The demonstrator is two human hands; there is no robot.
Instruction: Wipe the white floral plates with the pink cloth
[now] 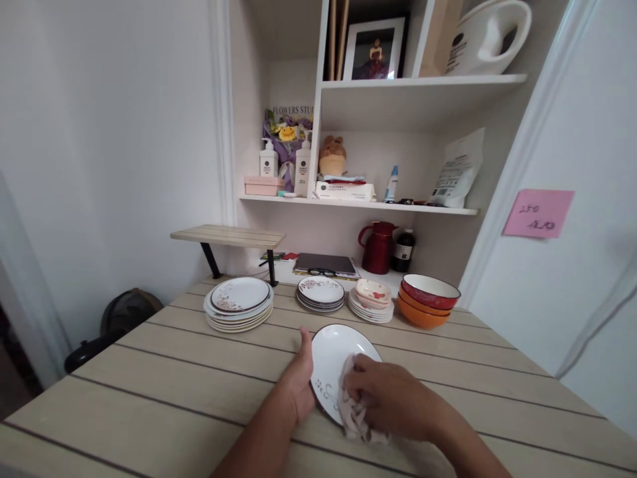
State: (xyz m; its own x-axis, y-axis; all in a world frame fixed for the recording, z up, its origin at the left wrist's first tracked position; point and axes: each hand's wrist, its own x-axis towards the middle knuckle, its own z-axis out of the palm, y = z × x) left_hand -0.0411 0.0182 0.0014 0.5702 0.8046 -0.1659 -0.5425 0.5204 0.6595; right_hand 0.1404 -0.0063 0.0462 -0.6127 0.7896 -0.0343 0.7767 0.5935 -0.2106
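Observation:
A white plate (334,352) with a dark rim and a small floral print is tilted above the wooden table, close to me. My left hand (300,384) grips its left edge, thumb pointing up and the other fingers hidden behind the plate. Bunched in my right hand (385,397) is a pale cloth (354,418), pressed against the plate's lower right face. Beyond the plate stands a stack of small floral plates (321,291). To its right, small patterned bowls (373,292) sit on white saucers (371,313).
Larger stacked plates (239,295) stand at the left, near a raised wooden shelf (229,235) on black legs. Red and orange bowls (428,299) are stacked at the right. Behind are a closed laptop (326,263), glasses (322,271), a red jug (379,249) and a dark bottle (403,250).

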